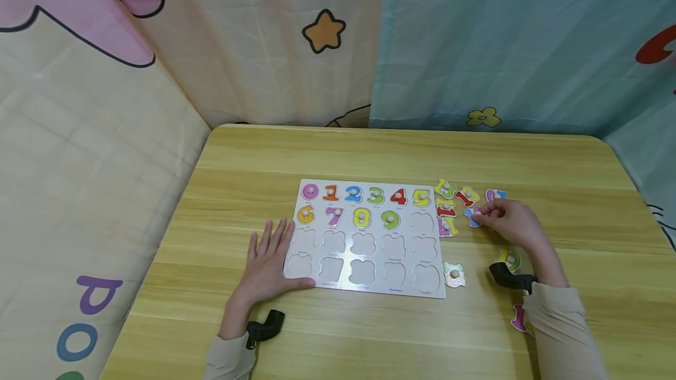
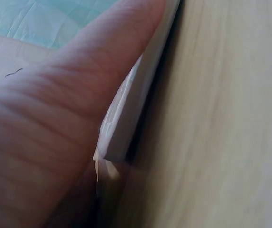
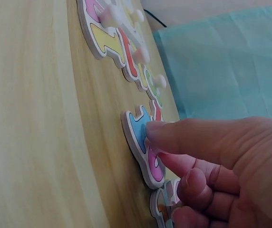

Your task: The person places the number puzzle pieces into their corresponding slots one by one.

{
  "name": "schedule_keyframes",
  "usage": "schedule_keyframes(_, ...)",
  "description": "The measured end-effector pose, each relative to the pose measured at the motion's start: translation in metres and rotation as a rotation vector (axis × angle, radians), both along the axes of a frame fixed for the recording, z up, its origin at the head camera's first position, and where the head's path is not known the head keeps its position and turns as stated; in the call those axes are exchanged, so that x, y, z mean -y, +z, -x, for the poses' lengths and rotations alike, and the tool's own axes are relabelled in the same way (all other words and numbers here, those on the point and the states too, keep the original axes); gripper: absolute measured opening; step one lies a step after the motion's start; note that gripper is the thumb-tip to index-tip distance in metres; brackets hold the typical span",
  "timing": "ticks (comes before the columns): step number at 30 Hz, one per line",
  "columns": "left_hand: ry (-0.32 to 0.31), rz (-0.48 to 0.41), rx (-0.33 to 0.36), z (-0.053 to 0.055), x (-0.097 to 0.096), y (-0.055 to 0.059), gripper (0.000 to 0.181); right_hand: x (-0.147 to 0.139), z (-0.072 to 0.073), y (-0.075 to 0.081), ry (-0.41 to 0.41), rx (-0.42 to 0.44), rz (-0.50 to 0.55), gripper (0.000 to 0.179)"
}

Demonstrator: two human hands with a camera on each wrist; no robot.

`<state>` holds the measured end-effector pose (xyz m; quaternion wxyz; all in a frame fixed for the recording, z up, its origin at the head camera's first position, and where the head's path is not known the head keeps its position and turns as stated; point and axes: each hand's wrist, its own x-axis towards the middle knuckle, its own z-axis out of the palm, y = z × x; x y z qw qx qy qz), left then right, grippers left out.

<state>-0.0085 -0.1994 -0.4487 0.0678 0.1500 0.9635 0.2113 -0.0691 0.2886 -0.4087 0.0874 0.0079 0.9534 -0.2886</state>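
My right hand (image 1: 512, 223) is right of the puzzle board, its thumb and index finger pinching the knob of a number puzzle piece (image 3: 138, 134). That piece has a blue 1 and a pink digit, partly hidden by the fingers, and stays low over the table. My left hand (image 1: 268, 263) rests with spread fingers at the lower left corner of the white number board (image 1: 351, 257), thumb along its front edge. Pieces 0 to 9 sit in the board's upper two rows; the recess right of the green 9 (image 1: 391, 220) and those in the lower rows are bare.
Loose knobbed number pieces lie close by the board's right edge, among them a green-and-yellow piece (image 1: 445, 188) and a red-and-yellow one (image 1: 467, 196). A pale piece (image 1: 455, 274) lies lower down. Others, such as a pink-and-yellow piece (image 1: 519, 318), lie beside the right forearm. Curtains (image 1: 507, 46) hang behind the table.
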Motion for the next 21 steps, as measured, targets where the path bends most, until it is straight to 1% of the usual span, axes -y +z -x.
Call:
schedule_keyframes(5, -0.004, 0.003, -0.002, 0.0, 0.0, -0.001, 0.124, 0.001, -0.003, 0.001, -0.002, -0.006, 0.017, 0.036)
schedule_keyframes(9, -0.001, 0.004, 0.004, 0.0, 0.0, 0.0, 0.125, 0.008, -0.005, 0.005, -0.003, -0.028, 0.041, 0.039)
schedule_keyframes(11, 0.001, 0.006, 0.008, 0.0, 0.001, 0.001, 0.125, 0.016, -0.006, 0.007, -0.001, -0.027, 0.063, 0.04)
schedule_keyframes(14, 0.004, 0.009, 0.009, 0.001, 0.001, 0.0, 0.126, 0.03, -0.005, 0.01, 0.023, -0.029, 0.1, 0.037)
schedule_keyframes(18, 0.0, -0.008, -0.015, 0.0, 0.002, -0.002, 0.125, 0.051, -0.002, 0.009, 0.065, -0.016, 0.137, 0.032)
schedule_keyframes(21, -0.004, -0.019, -0.029, 0.0, 0.001, -0.003, 0.124, 0.065, 0.001, 0.008, 0.066, 0.021, 0.157, 0.032)
